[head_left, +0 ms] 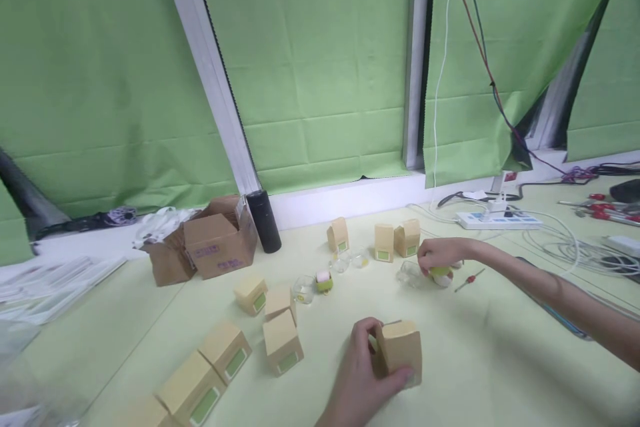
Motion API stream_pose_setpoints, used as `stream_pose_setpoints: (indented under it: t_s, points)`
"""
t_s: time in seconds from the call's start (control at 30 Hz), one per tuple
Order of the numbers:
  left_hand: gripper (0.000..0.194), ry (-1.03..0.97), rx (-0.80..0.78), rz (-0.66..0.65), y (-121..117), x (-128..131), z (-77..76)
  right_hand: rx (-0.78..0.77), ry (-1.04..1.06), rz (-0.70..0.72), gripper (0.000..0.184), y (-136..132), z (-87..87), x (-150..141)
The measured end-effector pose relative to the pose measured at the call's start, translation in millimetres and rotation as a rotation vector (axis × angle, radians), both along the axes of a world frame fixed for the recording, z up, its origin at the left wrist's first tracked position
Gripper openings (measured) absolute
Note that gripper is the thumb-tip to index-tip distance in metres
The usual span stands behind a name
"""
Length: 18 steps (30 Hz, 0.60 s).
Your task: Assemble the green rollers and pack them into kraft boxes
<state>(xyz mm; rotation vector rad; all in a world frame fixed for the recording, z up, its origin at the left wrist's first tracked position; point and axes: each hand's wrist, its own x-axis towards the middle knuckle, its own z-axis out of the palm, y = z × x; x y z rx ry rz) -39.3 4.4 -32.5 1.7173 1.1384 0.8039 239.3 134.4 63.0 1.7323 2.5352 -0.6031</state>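
My left hand (363,370) grips a small tan cardboard box (404,350), fingers behind it and thumb across its front, near a green label. Farther off on the right, my right hand (440,252) curls down over a small green-and-white item (442,274), which its fingers partly hide. A clear plastic shell (410,274) lies just left of those fingers. Near the middle of the table sit another small green item with a pinkish-white top (324,282) and a clear plastic shell (303,289).
Several tan boxes (283,342) stand at the left, others (384,242) at the back. An open brown carton (215,250) and black cylinder (265,222) are at the rear left. A red-handled screwdriver (470,280), power strip (495,220) and loose cables lie right.
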Motion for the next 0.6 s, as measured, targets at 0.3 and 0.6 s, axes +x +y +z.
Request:
stream_pose_setpoints:
  t_s: [0.3, 0.6]
  points:
    - [0.053, 0.039, 0.018, 0.002, -0.4, 1.2, 3.5, 0.125, -0.027, 0.127, 0.032, -5.7, -17.2, -12.3]
    - [0.053, 0.050, 0.046, 0.005, -1.6, 0.5, 5.4, 0.214, 0.048, 0.090, 0.032, -38.3, -34.3, -44.8]
